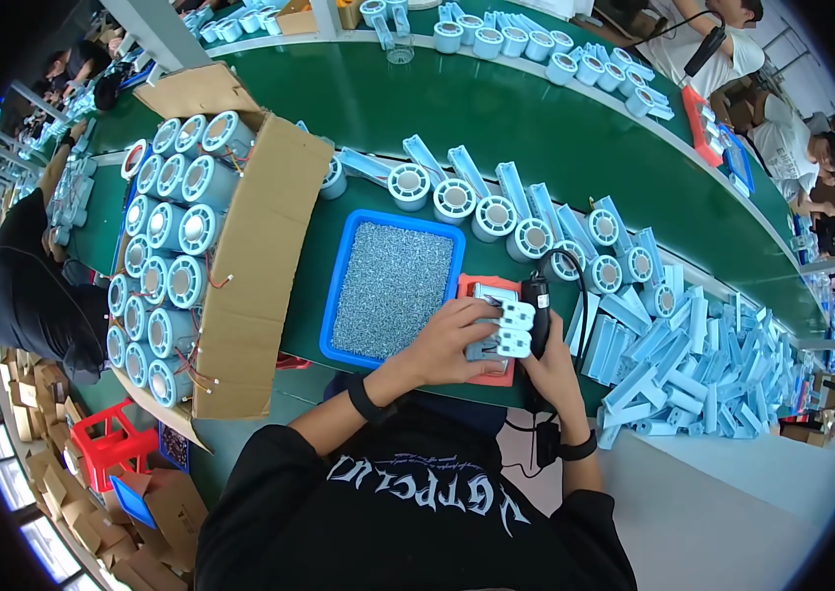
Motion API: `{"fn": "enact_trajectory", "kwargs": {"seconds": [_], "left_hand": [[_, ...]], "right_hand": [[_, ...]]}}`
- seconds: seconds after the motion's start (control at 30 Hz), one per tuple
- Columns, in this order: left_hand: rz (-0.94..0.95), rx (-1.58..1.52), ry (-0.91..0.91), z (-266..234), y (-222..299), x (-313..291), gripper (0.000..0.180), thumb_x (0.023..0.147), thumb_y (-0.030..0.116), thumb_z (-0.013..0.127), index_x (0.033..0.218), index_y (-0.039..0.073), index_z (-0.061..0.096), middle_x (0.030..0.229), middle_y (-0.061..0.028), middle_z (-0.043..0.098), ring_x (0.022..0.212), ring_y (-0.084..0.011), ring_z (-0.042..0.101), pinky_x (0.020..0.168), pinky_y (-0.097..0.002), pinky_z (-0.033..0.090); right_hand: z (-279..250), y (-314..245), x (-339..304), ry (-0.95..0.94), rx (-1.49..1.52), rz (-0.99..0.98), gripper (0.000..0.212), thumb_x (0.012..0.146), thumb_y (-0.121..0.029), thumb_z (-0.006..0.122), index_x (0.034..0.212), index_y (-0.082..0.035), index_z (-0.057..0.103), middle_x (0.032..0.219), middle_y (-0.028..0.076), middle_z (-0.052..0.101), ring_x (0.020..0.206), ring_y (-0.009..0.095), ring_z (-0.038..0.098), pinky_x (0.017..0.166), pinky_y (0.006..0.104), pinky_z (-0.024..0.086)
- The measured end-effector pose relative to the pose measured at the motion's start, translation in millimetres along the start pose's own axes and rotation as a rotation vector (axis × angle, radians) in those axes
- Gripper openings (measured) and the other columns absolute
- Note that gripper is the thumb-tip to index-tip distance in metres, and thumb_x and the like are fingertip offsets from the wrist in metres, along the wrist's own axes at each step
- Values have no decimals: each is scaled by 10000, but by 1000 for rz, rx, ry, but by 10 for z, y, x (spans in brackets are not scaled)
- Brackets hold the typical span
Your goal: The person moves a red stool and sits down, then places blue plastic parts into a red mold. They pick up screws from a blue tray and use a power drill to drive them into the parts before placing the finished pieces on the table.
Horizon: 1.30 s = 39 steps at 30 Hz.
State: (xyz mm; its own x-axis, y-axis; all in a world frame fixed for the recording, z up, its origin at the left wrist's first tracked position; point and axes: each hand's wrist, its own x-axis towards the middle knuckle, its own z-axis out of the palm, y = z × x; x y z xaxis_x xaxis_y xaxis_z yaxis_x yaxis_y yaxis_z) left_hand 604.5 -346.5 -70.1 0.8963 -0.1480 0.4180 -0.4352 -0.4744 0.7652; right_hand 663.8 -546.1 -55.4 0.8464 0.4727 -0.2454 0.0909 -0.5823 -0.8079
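My left hand (445, 345) grips a pale blue plastic part (514, 329) with square openings, its fingers curled over the part's near left side. Under the part lies a red-orange fixture (496, 380) on the green bench. My right hand (557, 372) is wrapped round a black electric screwdriver (536, 313), held upright close against the right side of the part. Its tip is hidden. A black cable (587, 295) loops away from the tool. Just left of my hands sits a blue tray (331, 320) filled with small silvery screws (393, 286).
An open cardboard box (260, 266) of round blue-white housings (187, 281) stands at left. Assembled units with handles (455, 200) line the bench beyond. Loose blue plastic handles (673, 369) are heaped at right. A red stool (114, 443) stands lower left. Other people work around the bench.
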Motion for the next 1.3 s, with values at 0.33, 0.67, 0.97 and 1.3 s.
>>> {"fn": "enact_trajectory", "kwargs": {"seconds": [0.33,0.67,0.97,1.3], "left_hand": [[-412,-754,178,-1,45,-131,445,669,186,788,1035,27,591,1063,-89,565,1042,-244,525,897,-366,408],[-188,-475,194,-829,727,269,513,709,208,765,1131,30,533,1073,-90,565,1027,-202,526,893,-345,400],[-306,563,537,-2308,1173,1772,545,738,330,615,1131,-37,523,1080,-259,555,1002,-334,568,856,-386,435],[-729,1164,256,-2363,-1129,3507,664,770,495,570,1217,10,498,1128,-176,586,1038,-328,564,895,-419,414]], "right_hand": [[6,-22,-45,44,-29,61,651,779,-212,644,1283,-26,277,931,248,595,798,343,623,692,382,482],[-84,-94,-189,36,-425,9,573,821,-214,616,1262,7,325,946,253,563,839,400,576,690,426,475],[-52,-161,-223,134,-504,-87,592,821,-227,603,1311,-20,342,1141,249,438,996,392,504,801,409,453],[47,-78,-215,113,-408,-266,566,809,-241,601,1315,-93,394,1369,271,249,1159,453,363,956,473,341]]}}
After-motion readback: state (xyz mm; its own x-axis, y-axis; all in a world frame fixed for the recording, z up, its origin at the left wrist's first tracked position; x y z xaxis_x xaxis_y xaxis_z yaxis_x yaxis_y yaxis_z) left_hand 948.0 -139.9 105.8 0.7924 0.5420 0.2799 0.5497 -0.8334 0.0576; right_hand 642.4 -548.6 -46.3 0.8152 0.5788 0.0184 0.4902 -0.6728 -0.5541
